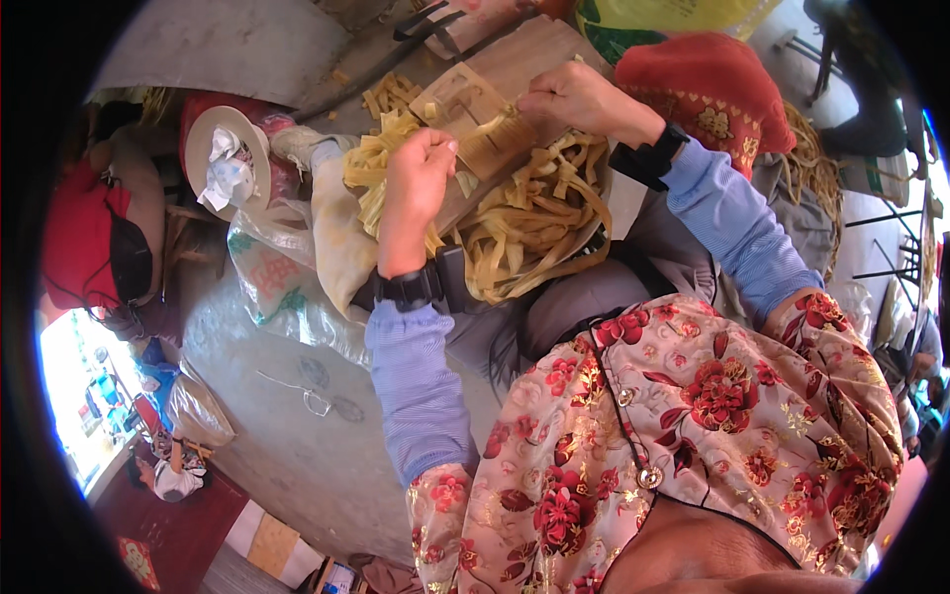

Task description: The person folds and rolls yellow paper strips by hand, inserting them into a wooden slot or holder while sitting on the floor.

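My left hand (414, 188) is closed around a bundle of pale yellow flat strips (368, 168) that hang down over my lap. My right hand (569, 99) pinches the end of one strip at a wooden block (475, 119) with a comb-like slotted edge, which rests on a wooden board (529, 54). A loose heap of the same strips (529, 223) lies on my lap between the two hands. Both wrists carry black straps, and my sleeves are blue under a floral garment.
A red cushion (708, 84) lies at the right of the board. On the left are a white hat (223, 153), clear plastic bags (277, 277) and a person in red (99, 238). Grey concrete floor (297, 426) spreads below. More straw-like material (811, 168) sits at the far right.
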The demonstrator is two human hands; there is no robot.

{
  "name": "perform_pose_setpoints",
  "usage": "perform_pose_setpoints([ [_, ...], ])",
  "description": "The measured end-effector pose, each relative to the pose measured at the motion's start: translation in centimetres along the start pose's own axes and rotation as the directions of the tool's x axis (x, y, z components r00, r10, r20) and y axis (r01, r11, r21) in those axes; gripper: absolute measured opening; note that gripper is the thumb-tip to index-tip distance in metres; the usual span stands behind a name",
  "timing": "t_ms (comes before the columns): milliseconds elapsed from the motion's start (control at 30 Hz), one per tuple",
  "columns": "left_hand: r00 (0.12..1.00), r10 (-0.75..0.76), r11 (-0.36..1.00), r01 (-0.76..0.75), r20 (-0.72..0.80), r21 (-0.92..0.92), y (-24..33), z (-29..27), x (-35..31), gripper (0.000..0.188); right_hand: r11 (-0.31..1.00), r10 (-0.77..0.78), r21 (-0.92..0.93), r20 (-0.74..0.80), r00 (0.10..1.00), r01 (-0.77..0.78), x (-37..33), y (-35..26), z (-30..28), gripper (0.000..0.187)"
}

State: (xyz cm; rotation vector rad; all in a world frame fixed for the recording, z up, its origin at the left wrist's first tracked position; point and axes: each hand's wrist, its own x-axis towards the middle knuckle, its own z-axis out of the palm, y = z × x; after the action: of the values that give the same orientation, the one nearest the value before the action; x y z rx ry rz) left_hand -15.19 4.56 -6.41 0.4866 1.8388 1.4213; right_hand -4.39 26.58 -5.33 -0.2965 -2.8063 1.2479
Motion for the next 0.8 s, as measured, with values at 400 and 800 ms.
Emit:
perform_pose_setpoints([
  [400,0.987,0.101,0.971,-0.071,-0.122,0.228,-2.0,0.8,-4.0,0.013,0.928,-0.360,-0.095,0.021,0.933,0.360,-5.3,-3.0,-0.2,0.025],
  [800,0.905,-0.008,0.998,-0.021,0.425,0.064,6.2,3.9,-9.7,0.016,0.987,-0.153,0.024,-0.170,0.974,0.159,-5.9,-6.8,-2.7,0.014],
])
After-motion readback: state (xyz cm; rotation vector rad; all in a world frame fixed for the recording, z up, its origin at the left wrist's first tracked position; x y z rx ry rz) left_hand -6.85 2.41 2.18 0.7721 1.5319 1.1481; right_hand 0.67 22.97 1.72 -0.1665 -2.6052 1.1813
